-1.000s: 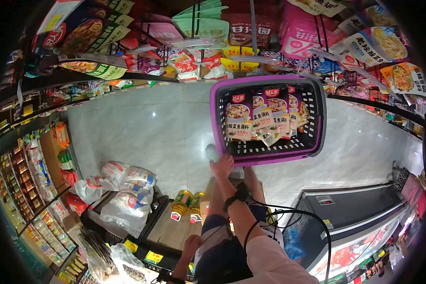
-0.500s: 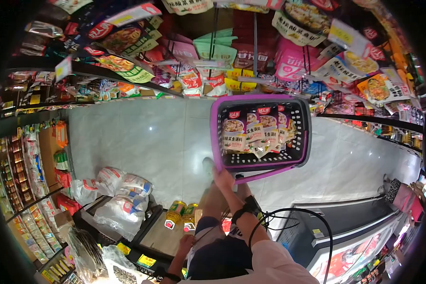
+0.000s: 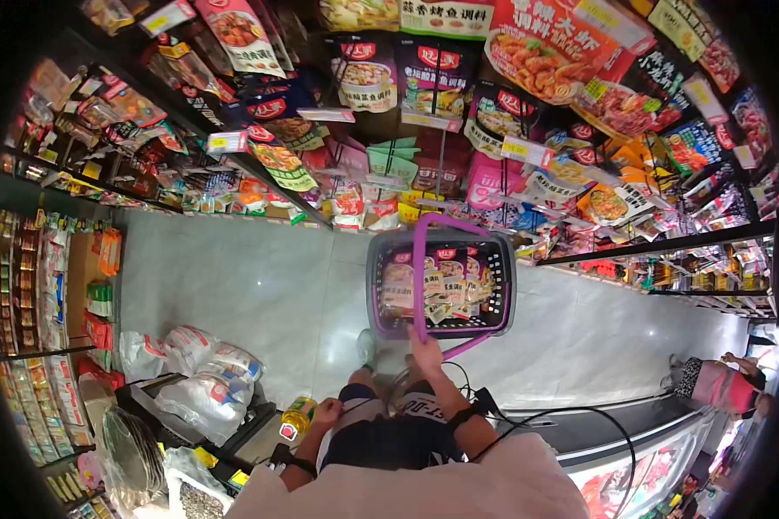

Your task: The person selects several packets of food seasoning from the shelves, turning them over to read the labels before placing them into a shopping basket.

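My right hand (image 3: 426, 353) is closed around the purple handle (image 3: 420, 277) of a dark grey shopping basket (image 3: 372, 285). The handle arches across the left part of the basket, which is in front of my legs. Inside lie several seasoning packets (image 3: 447, 275) with purple tops and food pictures, overlapping one another. Near my left thigh hangs my left hand (image 3: 327, 412), its fingers curled in, with nothing visible in them. A bottle of yellow oil (image 3: 298, 417) stands to the left of that hand.
Shelves of hanging seasoning pouches (image 3: 437, 78) run ahead. Plastic-wrapped bags (image 3: 208, 389) sit at left. A freezer case (image 3: 597, 424) stands at right, with a dark cable (image 3: 580, 413) crossing in front of it. Another person (image 3: 723, 385) is at far right.
The basket has shifted left and lower in view, and its handle now crosses over the packets. My left hand has come up slightly. More of the upper shelves shows.
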Available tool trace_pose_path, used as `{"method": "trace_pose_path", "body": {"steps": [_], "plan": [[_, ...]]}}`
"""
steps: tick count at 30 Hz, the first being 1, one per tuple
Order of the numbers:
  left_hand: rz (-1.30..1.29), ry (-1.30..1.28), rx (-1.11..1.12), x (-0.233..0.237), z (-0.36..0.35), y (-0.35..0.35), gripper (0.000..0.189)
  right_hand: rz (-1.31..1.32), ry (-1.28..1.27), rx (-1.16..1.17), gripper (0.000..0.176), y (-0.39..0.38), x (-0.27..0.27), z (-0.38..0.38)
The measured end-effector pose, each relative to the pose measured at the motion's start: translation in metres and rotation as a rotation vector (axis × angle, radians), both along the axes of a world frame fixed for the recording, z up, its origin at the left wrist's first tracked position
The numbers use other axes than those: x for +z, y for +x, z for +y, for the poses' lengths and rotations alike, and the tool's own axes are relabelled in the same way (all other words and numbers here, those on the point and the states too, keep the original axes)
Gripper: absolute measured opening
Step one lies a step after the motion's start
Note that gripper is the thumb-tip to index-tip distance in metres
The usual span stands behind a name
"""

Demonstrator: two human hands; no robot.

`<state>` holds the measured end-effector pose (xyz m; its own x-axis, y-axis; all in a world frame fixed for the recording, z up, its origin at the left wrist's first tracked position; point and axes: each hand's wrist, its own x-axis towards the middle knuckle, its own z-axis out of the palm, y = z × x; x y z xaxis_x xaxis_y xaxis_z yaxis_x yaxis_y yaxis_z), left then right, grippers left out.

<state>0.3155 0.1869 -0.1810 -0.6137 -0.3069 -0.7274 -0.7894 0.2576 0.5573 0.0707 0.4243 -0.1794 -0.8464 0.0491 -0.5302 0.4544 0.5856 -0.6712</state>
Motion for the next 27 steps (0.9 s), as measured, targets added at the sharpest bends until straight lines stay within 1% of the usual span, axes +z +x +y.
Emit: {"method": "trace_pose_path", "body": {"steps": [1, 3, 4, 7, 8, 9, 10, 11, 13, 14, 15, 17, 19, 20, 22, 25, 27], "plan": [[-0.002, 0.088, 0.046, -0.005, -0.007, 0.000, 0.025, 0.026, 0.034, -0.054, 0.061, 0.000, 0.007, 0.002], [0.005, 0.264, 0.136, -0.015, -0.023, -0.007, 0.025, -0.081, -0.049, -0.133, 0.060, -0.004, -0.009, 0.025], [0.034, 0.273, 0.084, 0.002, -0.030, -0.016, 0.024, -0.058, -0.043, -0.166, 0.057, -0.002, -0.007, 0.032], [0.029, 0.270, 0.006, 0.015, -0.056, -0.033, 0.023, -0.049, -0.078, -0.290, 0.050, -0.003, 0.012, 0.059], [0.038, 0.257, -0.060, 0.009, -0.066, -0.035, 0.023, -0.037, -0.138, -0.342, 0.049, -0.006, 0.025, 0.065], [0.054, 0.267, -0.063, 0.008, -0.074, -0.039, 0.022, -0.025, -0.198, -0.392, 0.047, -0.008, 0.030, 0.075], [0.071, 0.276, -0.068, 0.006, -0.083, -0.043, 0.022, 0.013, -0.187, -0.408, 0.046, -0.010, 0.022, 0.084], [0.089, 0.285, -0.072, 0.002, -0.091, -0.050, 0.022, 0.003, -0.210, -0.491, 0.046, -0.010, 0.044, 0.082], [0.080, 0.305, -0.073, 0.006, -0.102, -0.061, 0.022, 0.013, -0.275, -0.566, 0.048, -0.006, 0.068, 0.084], [0.101, 0.303, -0.083, 0.020, -0.108, -0.070, 0.023, 0.171, -0.247, -0.541, 0.049, -0.005, 0.061, 0.087], [0.117, 0.301, -0.090, 0.030, -0.112, -0.079, 0.023, 0.324, -0.218, -0.514, 0.050, 0.002, 0.037, 0.096], [0.120, 0.294, -0.108, 0.025, -0.123, -0.090, 0.023, 0.348, -0.235, -0.598, 0.052, 0.010, 0.040, 0.091], [0.132, 0.321, -0.113, 0.009, -0.130, -0.095, 0.023, 0.091, -0.321, -0.819, 0.055, 0.028, 0.080, 0.084], [0.134, 0.324, -0.131, 0.020, -0.131, -0.100, 0.024, 0.113, -0.290, -0.825, 0.057, 0.034, 0.078, 0.085], [0.137, 0.340, -0.163, 0.038, -0.122, -0.110, 0.025, 0.094, -0.354, -0.918, 0.058, 0.048, 0.085, 0.079], [0.154, 0.411, -0.232, 0.048, -0.099, -0.129, 0.026, 0.075, -0.573, -0.941, 0.050, 0.072, 0.082, 0.064], [0.164, 0.464, -0.317, 0.054, -0.074, -0.140, 0.027, -0.016, -0.720, -0.908, 0.043, 0.084, 0.084, 0.055]]}}
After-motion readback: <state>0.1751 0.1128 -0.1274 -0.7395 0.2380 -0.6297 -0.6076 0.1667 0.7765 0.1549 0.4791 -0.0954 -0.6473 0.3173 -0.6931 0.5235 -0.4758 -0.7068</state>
